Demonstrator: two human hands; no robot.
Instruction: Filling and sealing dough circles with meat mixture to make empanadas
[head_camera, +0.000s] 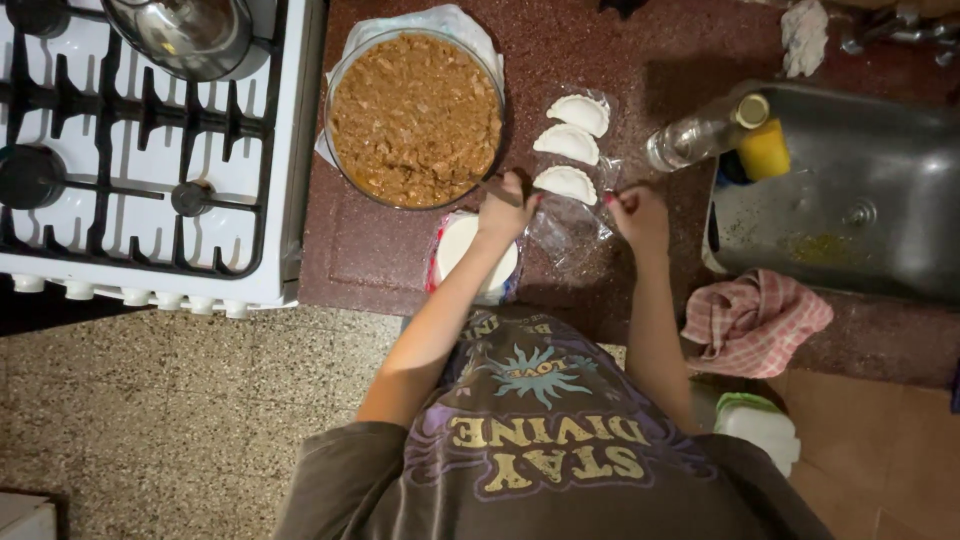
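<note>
Left hand clamped on a dark utensil at the filling bowl, right hand closed, contents unclear, beside the nearest folded pastry on the bench; risk: overfilling could split seams.

Both bare forearms reach from the lower centre of the frame up toward its middle. The left hand sits just left of centre, fingers curled in a loose fist, knuckles up. The right hand lies near it, to its right, also curled closed, the wrist straight.
</note>
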